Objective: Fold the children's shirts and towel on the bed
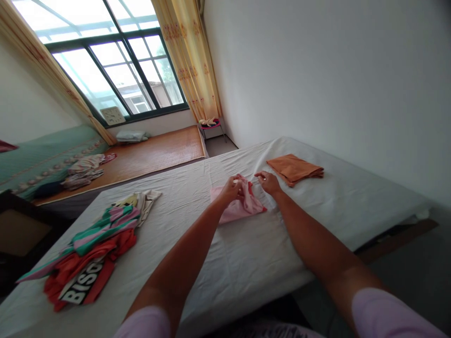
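A small pink garment (237, 206) lies partly folded on the white sheet of the bed (246, 253). My left hand (230, 189) is closed on its upper edge, pinching the cloth. My right hand (268, 181) is closed in a pinch at the garment's far right corner, next to a red trim. Both forearms reach out over the bed from the bottom of the view.
A folded orange cloth (294, 168) lies just beyond my right hand. A heap of clothes (89, 249), red, green-striped and cream, sits at the bed's left. A second bed with a wooden mat (155, 152), a clock (112, 115), a small stool (210, 126) and a window stand behind.
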`<action>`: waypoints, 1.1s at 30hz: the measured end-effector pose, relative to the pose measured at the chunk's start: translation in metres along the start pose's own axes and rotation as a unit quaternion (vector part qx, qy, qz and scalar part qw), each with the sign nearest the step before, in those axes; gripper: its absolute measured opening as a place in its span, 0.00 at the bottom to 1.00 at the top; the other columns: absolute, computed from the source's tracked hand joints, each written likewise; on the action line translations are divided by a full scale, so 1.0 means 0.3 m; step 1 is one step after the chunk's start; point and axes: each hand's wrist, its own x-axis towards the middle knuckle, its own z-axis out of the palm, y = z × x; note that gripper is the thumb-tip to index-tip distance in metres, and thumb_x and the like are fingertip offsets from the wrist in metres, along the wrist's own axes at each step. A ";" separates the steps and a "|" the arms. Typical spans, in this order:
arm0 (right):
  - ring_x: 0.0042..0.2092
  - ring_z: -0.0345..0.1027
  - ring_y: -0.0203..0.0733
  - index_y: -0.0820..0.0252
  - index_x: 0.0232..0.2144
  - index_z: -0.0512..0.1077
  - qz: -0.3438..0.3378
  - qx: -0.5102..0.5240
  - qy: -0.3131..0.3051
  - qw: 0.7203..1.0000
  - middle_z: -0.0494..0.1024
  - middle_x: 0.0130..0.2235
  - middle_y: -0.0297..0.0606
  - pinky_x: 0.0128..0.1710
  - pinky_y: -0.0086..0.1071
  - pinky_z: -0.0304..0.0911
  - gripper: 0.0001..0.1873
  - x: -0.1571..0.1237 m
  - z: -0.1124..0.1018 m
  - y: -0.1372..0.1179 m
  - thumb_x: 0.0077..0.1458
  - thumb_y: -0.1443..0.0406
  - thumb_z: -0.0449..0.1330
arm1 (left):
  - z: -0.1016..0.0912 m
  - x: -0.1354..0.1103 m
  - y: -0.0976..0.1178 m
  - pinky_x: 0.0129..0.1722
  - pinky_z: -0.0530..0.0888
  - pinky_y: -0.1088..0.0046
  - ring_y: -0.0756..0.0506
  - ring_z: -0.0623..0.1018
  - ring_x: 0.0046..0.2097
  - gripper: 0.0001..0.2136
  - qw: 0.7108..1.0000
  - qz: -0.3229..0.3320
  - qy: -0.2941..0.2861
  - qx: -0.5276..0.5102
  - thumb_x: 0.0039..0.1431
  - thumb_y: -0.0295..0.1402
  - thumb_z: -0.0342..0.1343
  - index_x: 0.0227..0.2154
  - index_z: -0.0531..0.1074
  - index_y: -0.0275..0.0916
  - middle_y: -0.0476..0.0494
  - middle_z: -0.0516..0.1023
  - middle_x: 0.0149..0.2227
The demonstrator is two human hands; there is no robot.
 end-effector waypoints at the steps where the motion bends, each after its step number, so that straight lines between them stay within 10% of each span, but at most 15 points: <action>1: 0.37 0.72 0.42 0.59 0.40 0.76 0.004 0.008 0.008 1.000 0.80 0.38 0.40 0.41 0.34 0.66 0.16 0.003 -0.009 -0.005 0.55 0.66 0.50 | -0.011 -0.006 0.001 0.26 0.72 0.76 0.52 0.76 0.28 0.19 1.000 0.002 -0.010 -0.006 0.61 0.43 0.51 0.51 0.59 0.41 0.43 0.73 0.39; 7: 0.52 0.66 0.44 0.62 0.51 0.70 -0.129 0.039 0.057 0.989 0.76 0.49 0.45 0.54 0.37 0.60 0.21 -0.039 -0.041 -0.145 0.61 0.66 0.44 | -0.196 -0.089 -0.082 0.50 0.73 0.60 0.42 0.74 0.52 0.17 0.949 0.144 0.110 0.260 0.65 0.40 0.43 0.51 0.67 0.40 0.36 0.72 0.52; 12: 0.60 0.59 0.42 0.61 0.59 0.63 -0.311 -0.010 -0.231 0.922 0.67 0.59 0.44 0.61 0.39 0.51 0.25 -0.181 0.102 -0.285 0.64 0.61 0.43 | -0.239 -0.184 -0.237 0.63 0.56 0.56 0.40 0.58 0.65 0.21 0.847 0.171 0.029 0.502 0.65 0.39 0.42 0.58 0.64 0.38 0.38 0.62 0.63; 15: 0.65 0.50 0.47 0.62 0.62 0.58 -0.259 -0.110 -0.290 0.915 0.59 0.64 0.44 0.64 0.43 0.44 0.31 -0.203 0.161 -0.269 0.63 0.52 0.43 | -0.221 -0.210 -0.275 0.64 0.55 0.57 0.41 0.54 0.66 0.24 0.824 0.137 0.036 0.549 0.67 0.41 0.40 0.62 0.58 0.38 0.40 0.56 0.65; 22: 0.66 0.45 0.54 0.72 0.63 0.53 -0.008 -0.203 -0.176 0.963 0.54 0.65 0.54 0.64 0.44 0.42 0.37 -0.103 0.134 -0.124 0.61 0.51 0.46 | -0.215 -0.219 -0.255 0.64 0.54 0.60 0.42 0.54 0.66 0.24 0.819 0.128 0.045 0.558 0.67 0.43 0.38 0.62 0.58 0.41 0.43 0.56 0.66; 33: 0.43 0.72 0.43 0.63 0.50 0.68 0.063 0.141 -0.117 0.981 0.76 0.45 0.43 0.42 0.34 0.67 0.28 -0.099 0.127 -0.109 0.44 0.63 0.63 | -0.222 -0.234 -0.268 0.63 0.56 0.59 0.42 0.57 0.65 0.22 0.834 0.152 0.061 0.526 0.67 0.42 0.39 0.60 0.61 0.43 0.45 0.61 0.64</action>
